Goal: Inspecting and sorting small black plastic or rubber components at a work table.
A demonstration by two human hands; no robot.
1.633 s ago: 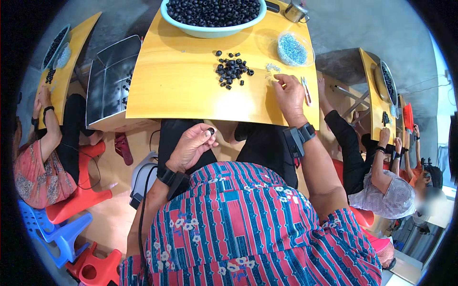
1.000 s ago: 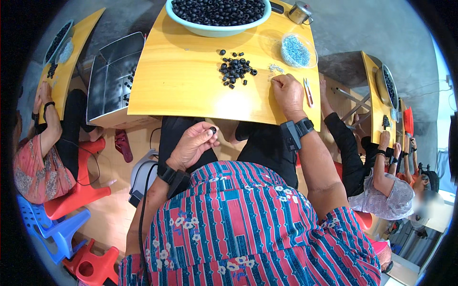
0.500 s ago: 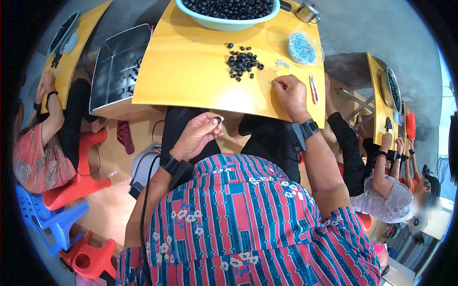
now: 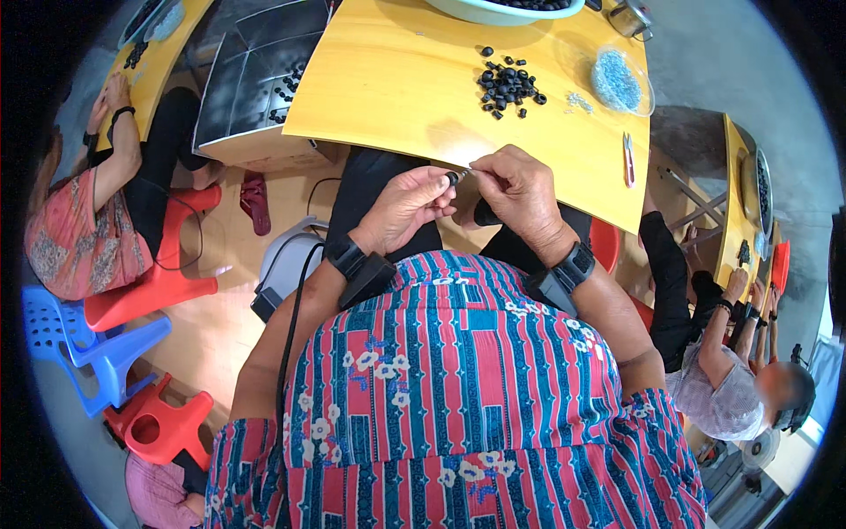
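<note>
My left hand [image 4: 407,210] pinches a small black ring-like part [image 4: 453,177] between thumb and forefinger, just off the table's front edge. Close beside it, my right hand [image 4: 518,192] has its thumb and forefinger pressed together on a tiny pale piece [image 4: 467,171], too small to make out well. The fingertips of both hands nearly meet at the black part. On the yellow table [image 4: 388,88] lies a loose pile of black parts [image 4: 509,86]. To its right are scattered tiny pale pieces [image 4: 579,102] and a clear tub [image 4: 651,99] of small bluish-white pieces.
Red-handled snips [image 4: 628,163] lie near the table's right edge. A pale green basin [image 4: 498,15] of black parts and a metal cup [image 4: 629,18] stand at the back. Left of the table is a dark-lined box [image 4: 242,75] with some black parts. Co-workers sit at tables either side.
My right hand has left the tabletop by the tiny pale pieces and come left and nearer, up to my left hand. The left hand still holds the black part. The whole view has shifted.
</note>
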